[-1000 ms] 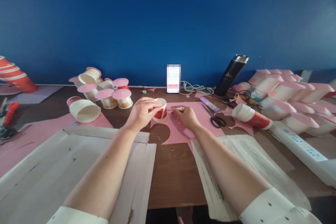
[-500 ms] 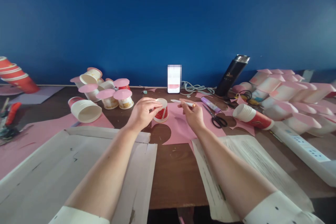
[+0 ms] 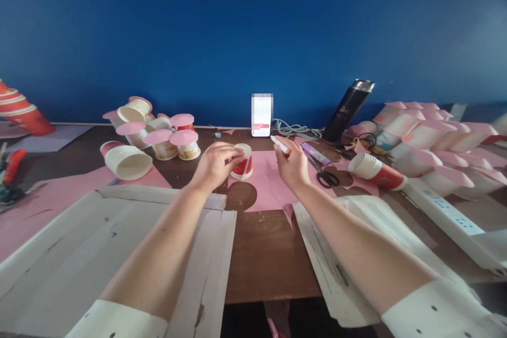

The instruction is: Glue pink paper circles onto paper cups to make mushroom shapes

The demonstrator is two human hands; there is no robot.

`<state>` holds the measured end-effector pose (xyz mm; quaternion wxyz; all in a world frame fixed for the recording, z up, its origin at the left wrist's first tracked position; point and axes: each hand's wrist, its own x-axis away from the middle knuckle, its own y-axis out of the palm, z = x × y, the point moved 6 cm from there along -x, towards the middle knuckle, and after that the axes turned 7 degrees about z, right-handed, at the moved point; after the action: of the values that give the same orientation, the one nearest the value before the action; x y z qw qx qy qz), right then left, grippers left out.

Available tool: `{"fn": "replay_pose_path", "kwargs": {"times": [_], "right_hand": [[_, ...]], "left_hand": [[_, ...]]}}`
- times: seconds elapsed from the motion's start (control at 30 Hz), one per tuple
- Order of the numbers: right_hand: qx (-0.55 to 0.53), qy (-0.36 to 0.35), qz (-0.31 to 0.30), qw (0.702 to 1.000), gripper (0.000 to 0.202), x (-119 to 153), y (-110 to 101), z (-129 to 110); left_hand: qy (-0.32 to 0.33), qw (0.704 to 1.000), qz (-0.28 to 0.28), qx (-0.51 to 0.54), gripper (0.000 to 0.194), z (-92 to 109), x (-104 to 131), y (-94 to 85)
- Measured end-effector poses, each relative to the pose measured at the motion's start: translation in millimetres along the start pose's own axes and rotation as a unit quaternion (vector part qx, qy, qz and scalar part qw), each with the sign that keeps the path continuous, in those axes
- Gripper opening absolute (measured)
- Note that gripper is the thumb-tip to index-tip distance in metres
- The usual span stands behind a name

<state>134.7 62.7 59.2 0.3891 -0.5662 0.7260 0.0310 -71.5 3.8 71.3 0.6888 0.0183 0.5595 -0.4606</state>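
Observation:
My left hand [image 3: 217, 165] is closed on a red and white paper cup [image 3: 243, 167], thumb and fingers at its left upper edge. The cup stands upside down, its narrow white base up, at the left edge of a pink paper sheet [image 3: 265, 190] with round cut-outs. Over the sheet's right side, my right hand [image 3: 293, 165] grips a white pen-shaped tube [image 3: 279, 143] with an orange end. That tube slants up and left, its white tip clear of the cup. Scissors [image 3: 325, 175] and a purple tube [image 3: 316, 153] lie right of this hand.
Paper cups topped with pink discs [image 3: 184, 138] stand at left; more pink-topped cups [image 3: 431, 137] are heaped at right. A lit phone [image 3: 261, 116] and leaning black flask [image 3: 348, 111] are at the wall. Nearer are a cup stack [image 3: 380, 173], power strip [image 3: 451, 216] and flattened cardboard [image 3: 79, 253].
My right hand has turned, so the white tube now tilts more steeply, its tip higher and further right. My left hand stays on the cup. The whole view has shifted slightly.

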Motion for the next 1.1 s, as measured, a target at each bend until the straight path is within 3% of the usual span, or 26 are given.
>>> {"fn": "replay_pose_path", "kwargs": {"times": [0.07, 0.13, 0.27, 0.3, 0.37, 0.43, 0.5, 0.6, 0.63, 0.7, 0.8, 0.93, 1.1], "right_hand": [[0.025, -0.047, -0.007, 0.999, 0.036, -1, 3, -2], [0.019, -0.032, -0.012, 0.999, 0.036, -9, 6, 0], [-0.067, 0.189, -0.042, 0.979, 0.032, -28, 18, 14], [-0.077, 0.199, -0.070, 0.974, 0.030, -31, 22, 11], [-0.046, 0.133, -0.128, 0.982, 0.026, -34, 24, -3], [0.026, -0.022, -0.168, 0.985, 0.023, -29, 20, -23], [0.096, -0.159, -0.179, 0.966, 0.029, -17, 13, -37], [0.118, -0.228, -0.171, 0.951, 0.035, -2, 8, -41], [0.103, -0.204, -0.154, 0.961, 0.034, -1, 7, -38], [0.054, -0.091, -0.106, 0.989, 0.031, -4, 5, -26], [-0.005, 0.081, -0.067, 0.994, 0.041, -4, 8, -6], [-0.018, 0.105, -0.068, 0.992, 0.041, 0, 14, 2], [0.028, 0.141, -0.119, 0.982, 0.041, 11, 28, 16]], "left_hand": [[0.000, 1.000, 0.001, -0.002, 0.016, 0, 0, -0.1], [-0.004, 1.000, -0.004, 0.000, 0.017, 0, 0, 0.0], [-0.014, 1.000, -0.014, 0.001, 0.018, -1, 0, 0.5], [-0.016, 1.000, -0.015, -0.001, 0.018, -2, 1, 0.7], [-0.018, 1.000, -0.018, -0.005, 0.017, -3, 1, 1.2], [-0.018, 1.000, -0.022, -0.006, 0.017, -3, 1, 1.8], [-0.016, 1.000, -0.019, -0.005, 0.016, -3, 1, 1.5], [-0.012, 1.000, -0.012, -0.002, 0.016, -1, 1, 0.2], [-0.011, 1.000, -0.010, 0.000, 0.016, 0, 1, -0.2], [-0.010, 1.000, -0.011, 0.002, 0.017, 1, 1, -0.5], [-0.016, 1.000, -0.011, 0.001, 0.017, 1, 0, -0.6], [0.001, 1.000, -0.003, -0.004, 0.014, 4, -1, -0.9], [0.011, 1.000, 0.000, -0.015, 0.013, 6, -2, -0.5]]}}
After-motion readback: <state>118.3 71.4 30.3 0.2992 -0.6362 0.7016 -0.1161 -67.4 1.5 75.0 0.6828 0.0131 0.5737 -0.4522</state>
